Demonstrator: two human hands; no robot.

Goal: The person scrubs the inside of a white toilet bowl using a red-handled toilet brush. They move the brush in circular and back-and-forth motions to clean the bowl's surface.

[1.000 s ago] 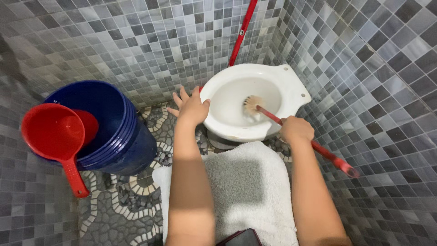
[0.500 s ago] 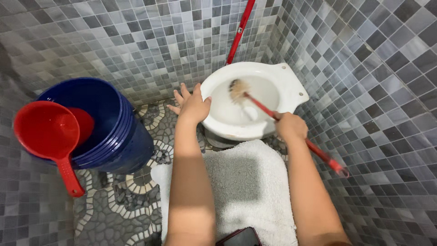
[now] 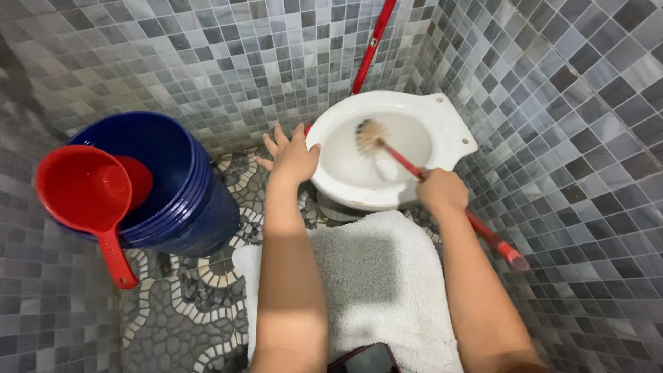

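**Brush in the bowl, one hand braced on the rim**

The right hand (image 3: 442, 191) is closed around the red handle of a toilet brush (image 3: 414, 168), its fingers wrapped fully about the shaft. The handle's far end sticks out behind the hand toward the tiled wall on the right. The bristle head sits inside the white toilet bowl (image 3: 442, 121), against the upper left part of the inner wall; it looks blurred, so the exact contact is hard to judge.

The left hand (image 3: 293, 157) holds nothing. It lies flat with fingers spread on the bowl's left rim, the thumb hooked over the edge.

A white bath mat (image 3: 373, 276) lies on the pebble-patterned floor (image 3: 179, 311) just in front of the bowl, under both forearms. To the left stands a dark blue bucket (image 3: 200, 207), with a red dipper (image 3: 86, 193) resting across its rim. A red pole (image 3: 369, 48) leans against the wall behind the bowl. A dark phone (image 3: 366, 359) shows at the bottom edge.
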